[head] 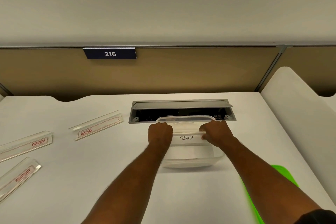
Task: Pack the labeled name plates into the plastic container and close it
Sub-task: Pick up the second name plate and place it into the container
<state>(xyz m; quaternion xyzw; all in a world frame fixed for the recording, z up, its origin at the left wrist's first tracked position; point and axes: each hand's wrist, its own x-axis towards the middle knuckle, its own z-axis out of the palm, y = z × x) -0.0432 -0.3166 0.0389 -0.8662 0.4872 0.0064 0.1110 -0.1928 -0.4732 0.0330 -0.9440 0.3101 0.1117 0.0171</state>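
Hands are both on one item. Left hand (160, 132) is curled knuckles-up over the left end of the name plate (187, 138). Right hand (216, 132) pinches the right end between thumb and fingers. The name plate, a clear strip with a white insert handwritten "PANDA", is held level across the open plastic container (190, 162), inside its rim. Whether it rests on the container floor or hangs above it cannot be determined, since clear plastic over clear plastic defeats the view.

The container sits on the white desk (112, 165), its far edge just beside an open cable hatch (181, 105). Green lid (286, 176) lies on the desk to the right, partly beneath the right forearm. Three more plates lie well apart to the left: far plate (96, 125), middle plate (25, 144) and near plate (18, 176). Each shows red printed film and no written name that can be read.

Assessment: packing is under way; closing has not begun.

Risks noted:
- **Fit:** The name plate appears about as long as the container is wide. Set down square, it may bridge the walls and sit proud, which would stop the lid seating. Angling it corner to corner would likely be needed.
- **Hatch:** A push toward the far side could nudge the light container into the hatch opening.
- **Lid:** The right forearm crosses over the lid, so a careless pull back could drag it off the desk edge.
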